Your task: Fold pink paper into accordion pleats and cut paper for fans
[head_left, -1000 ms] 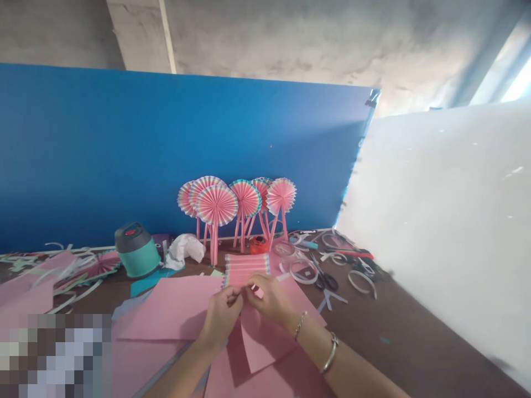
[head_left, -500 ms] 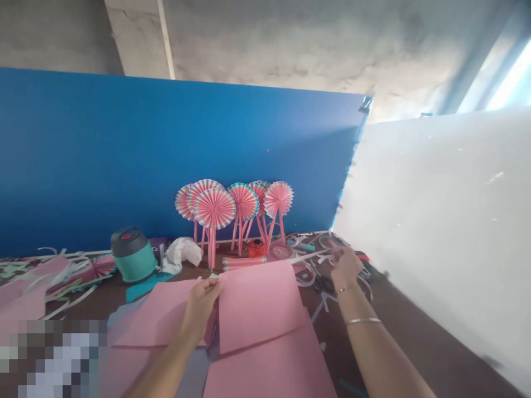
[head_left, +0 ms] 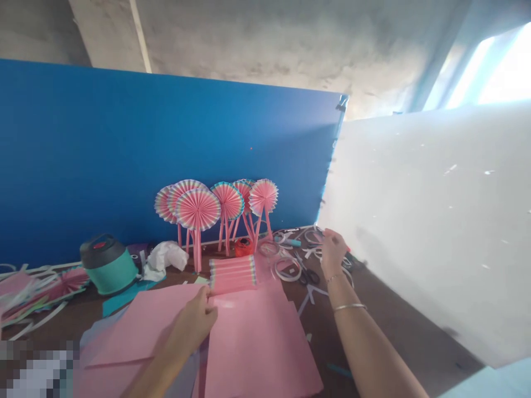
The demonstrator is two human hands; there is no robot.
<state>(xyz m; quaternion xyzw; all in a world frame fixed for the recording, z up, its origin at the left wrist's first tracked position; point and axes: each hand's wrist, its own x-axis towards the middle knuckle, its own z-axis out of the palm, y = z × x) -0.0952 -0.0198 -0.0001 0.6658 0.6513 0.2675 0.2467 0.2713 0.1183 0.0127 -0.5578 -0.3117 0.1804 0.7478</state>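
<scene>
My left hand (head_left: 199,310) pinches the upper left corner of a pink paper sheet (head_left: 257,342) lying over more pink sheets. Under my left forearm spreads another stack of pink paper (head_left: 145,315), with greyish sheets below it. My right hand (head_left: 334,251) is stretched out to the far right of the table, over loose curled white paper strips (head_left: 289,268). Its fingers are bunched, and I cannot make out what lies between them. Just beyond the sheets lies a pleated pink paper piece (head_left: 233,272) with rainbow edges.
Several round pink paper fans (head_left: 198,210) on sticks lean against a blue panel (head_left: 103,143). A teal and black container (head_left: 110,265), crumpled white plastic (head_left: 168,258), a red tape roll (head_left: 244,247) and dark scissors (head_left: 307,272) lie around. A white panel (head_left: 423,204) borders the right side.
The white strip stretched from the sheet's top edge to my right hand no longer spans there. My right hand is farther over the scraps. The raised pink sheet now lies lower. The view has turned right.
</scene>
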